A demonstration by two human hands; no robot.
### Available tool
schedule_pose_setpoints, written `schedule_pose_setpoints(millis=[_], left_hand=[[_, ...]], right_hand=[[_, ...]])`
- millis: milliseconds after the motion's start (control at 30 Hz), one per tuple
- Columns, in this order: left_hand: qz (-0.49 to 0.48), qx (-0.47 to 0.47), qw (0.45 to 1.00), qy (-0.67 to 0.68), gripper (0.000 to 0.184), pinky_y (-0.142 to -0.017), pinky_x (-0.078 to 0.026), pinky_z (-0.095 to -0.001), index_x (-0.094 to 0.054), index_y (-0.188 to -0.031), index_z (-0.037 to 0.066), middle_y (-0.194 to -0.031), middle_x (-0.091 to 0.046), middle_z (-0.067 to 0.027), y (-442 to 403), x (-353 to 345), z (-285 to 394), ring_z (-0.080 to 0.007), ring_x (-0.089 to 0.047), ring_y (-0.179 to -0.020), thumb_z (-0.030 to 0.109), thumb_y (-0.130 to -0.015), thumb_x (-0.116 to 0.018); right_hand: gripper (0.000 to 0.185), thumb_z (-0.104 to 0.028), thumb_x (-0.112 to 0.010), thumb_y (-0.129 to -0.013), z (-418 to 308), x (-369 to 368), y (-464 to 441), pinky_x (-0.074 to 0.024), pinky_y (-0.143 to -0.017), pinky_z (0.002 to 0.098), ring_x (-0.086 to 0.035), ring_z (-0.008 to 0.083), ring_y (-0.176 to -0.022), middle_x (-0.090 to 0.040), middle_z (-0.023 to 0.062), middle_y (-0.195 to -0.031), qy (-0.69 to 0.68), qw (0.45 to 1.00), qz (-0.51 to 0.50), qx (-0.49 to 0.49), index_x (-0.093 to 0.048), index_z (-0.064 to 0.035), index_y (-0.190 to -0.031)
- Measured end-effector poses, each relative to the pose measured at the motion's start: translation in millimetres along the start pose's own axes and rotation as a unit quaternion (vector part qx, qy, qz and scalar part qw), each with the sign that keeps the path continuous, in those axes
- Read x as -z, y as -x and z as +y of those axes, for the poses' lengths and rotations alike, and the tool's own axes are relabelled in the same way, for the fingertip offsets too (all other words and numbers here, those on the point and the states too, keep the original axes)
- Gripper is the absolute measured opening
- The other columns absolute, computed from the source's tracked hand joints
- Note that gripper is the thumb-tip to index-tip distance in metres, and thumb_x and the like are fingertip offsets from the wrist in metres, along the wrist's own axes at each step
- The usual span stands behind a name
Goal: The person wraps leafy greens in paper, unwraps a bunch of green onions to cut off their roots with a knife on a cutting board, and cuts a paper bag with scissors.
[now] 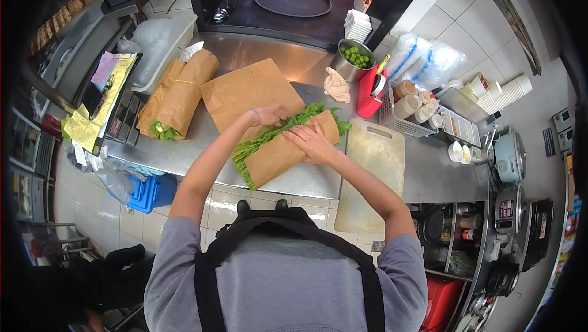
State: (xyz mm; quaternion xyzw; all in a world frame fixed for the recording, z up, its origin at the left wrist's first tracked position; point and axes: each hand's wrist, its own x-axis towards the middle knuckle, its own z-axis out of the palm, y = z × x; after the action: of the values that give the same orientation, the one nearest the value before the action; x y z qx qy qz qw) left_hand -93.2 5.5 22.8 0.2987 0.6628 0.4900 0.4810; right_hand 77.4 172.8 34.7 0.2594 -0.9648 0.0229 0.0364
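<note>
A bunch of long leafy greens [248, 149] lies diagonally on the steel counter, partly covered by a folded sheet of brown paper [269, 164]. My left hand [271, 115] is at the far side of the bunch, its fingers curled in against the leaves; the fingertips are partly hidden. Across the paper's upper part, my right hand [309, 141] grips the folded sheet over the greens. Behind the bunch another brown paper sheet [239, 93] lies flat. To the left rests a wrapped paper bundle [184, 96] with green leaves showing at its near end.
A white cutting board [375, 179] overhangs the counter's front edge at right. Behind it stand a red holder [370, 96], a metal pot of green limes [354, 56], a crumpled cloth [337, 85] and a bottle basket [404, 111]. A plastic bin [165, 44] sits at back left.
</note>
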Motion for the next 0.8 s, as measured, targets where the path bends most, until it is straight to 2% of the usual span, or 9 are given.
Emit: schedule_pose_setpoints(millis=[100,200,267,333,433,533,667,733,800], left_hand=[[0.109,-0.166,0.956,-0.218,0.048,-0.079,-0.049,-0.0357,-0.038,-0.129,0.0,-0.12,-0.054,-0.0189,-3,12,-38,-0.0276,-0.057,-0.104,0.001,-0.083,-0.051],[0.205,-0.176,0.883,-0.385,0.05,-0.084,-0.047,-0.0394,-0.04,-0.128,0.001,-0.123,-0.051,-0.0198,72,-38,8,-0.0362,-0.056,-0.105,0.004,-0.08,-0.054],[0.129,-0.085,0.905,-0.396,0.058,-0.094,-0.04,-0.0439,-0.04,-0.13,0.003,-0.13,-0.045,-0.0174,103,-78,6,-0.0369,-0.048,-0.115,0.009,-0.076,-0.061],[0.246,-0.124,0.794,-0.541,0.077,-0.1,-0.032,-0.0531,-0.037,-0.134,0.007,-0.136,-0.039,-0.0161,133,-127,-11,-0.0355,-0.04,-0.123,0.019,-0.067,-0.072],[0.37,-0.095,0.661,-0.645,0.099,-0.099,-0.027,-0.0598,-0.032,-0.138,0.011,-0.139,-0.034,-0.0154,134,-152,-28,-0.0348,-0.034,-0.127,0.028,-0.054,-0.081],[0.342,-0.07,0.716,-0.605,0.099,-0.1,-0.022,-0.064,-0.027,-0.142,0.013,-0.137,-0.038,-0.013,128,-142,-27,-0.0354,-0.037,-0.125,0.026,-0.057,-0.078],[0.355,-0.076,0.708,-0.605,0.105,-0.094,-0.032,-0.0548,-0.03,-0.138,0.014,-0.128,-0.044,-0.0112,98,-112,-45,-0.0302,-0.044,-0.116,0.028,-0.048,-0.082],[0.348,-0.08,0.729,-0.584,0.105,-0.086,-0.037,-0.0481,-0.034,-0.134,0.014,-0.12,-0.048,-0.0097,90,-99,-45,-0.0267,-0.048,-0.11,0.03,-0.044,-0.084],[0.313,-0.038,0.752,-0.579,0.102,-0.081,-0.038,-0.0442,-0.036,-0.131,0.014,-0.113,-0.051,-0.0084,87,-88,-37,-0.0256,-0.05,-0.105,0.029,-0.043,-0.085]], right_hand=[[0.097,-0.034,-0.081,-0.053,0,0,-3,-0.0195,-0.104,0.0625,-0.045,0.0209,-0.12,-0.048,0.0054,-0.124,-0.001,1.0,-0.005,-0.006,-0.034,-0.0164,-0.136],[0.095,-0.036,-0.081,-0.053,-5,-2,-6,-0.0235,-0.102,0.0625,-0.047,0.0218,-0.116,-0.05,0.0059,-0.121,-0.016,1.0,0.002,-0.023,-0.036,-0.0148,-0.134],[0.093,-0.035,-0.081,-0.054,-18,9,-7,-0.0257,-0.101,0.0624,-0.049,0.0226,-0.114,-0.052,0.0066,-0.118,-0.033,0.998,-0.016,-0.041,-0.037,-0.0136,-0.133],[0.091,-0.035,-0.081,-0.054,-27,11,-6,-0.0284,-0.099,0.0615,-0.051,0.0246,-0.111,-0.054,0.0083,-0.115,-0.036,0.997,-0.037,-0.059,-0.039,-0.0122,-0.132],[0.087,-0.036,-0.081,-0.053,-32,15,-11,-0.0334,-0.096,0.0591,-0.053,0.0273,-0.108,-0.057,0.0108,-0.11,-0.058,0.993,-0.068,-0.077,-0.043,-0.0101,-0.127],[0.085,-0.039,-0.081,-0.05,-23,17,-24,-0.0381,-0.093,0.0539,-0.055,0.0304,-0.106,-0.059,0.0124,-0.106,-0.116,0.982,-0.115,-0.101,-0.048,-0.0074,-0.122],[0.083,-0.044,-0.08,-0.047,7,22,-54,-0.041,-0.091,0.0461,-0.055,0.0333,-0.104,-0.06,0.0145,-0.105,-0.237,0.934,-0.239,-0.121,-0.053,-0.0048,-0.115],[0.085,-0.046,-0.08,-0.047,24,11,-68,-0.0404,-0.093,0.0436,-0.051,0.0341,-0.109,-0.057,0.0155,-0.11,-0.256,0.932,-0.248,-0.07,-0.053,-0.0047,-0.116],[0.088,-0.047,-0.08,-0.047,33,2,-74,-0.0391,-0.094,0.0438,-0.046,0.0344,-0.114,-0.051,0.0164,-0.118,-0.248,0.935,-0.249,-0.048,-0.051,-0.0052,-0.119]])
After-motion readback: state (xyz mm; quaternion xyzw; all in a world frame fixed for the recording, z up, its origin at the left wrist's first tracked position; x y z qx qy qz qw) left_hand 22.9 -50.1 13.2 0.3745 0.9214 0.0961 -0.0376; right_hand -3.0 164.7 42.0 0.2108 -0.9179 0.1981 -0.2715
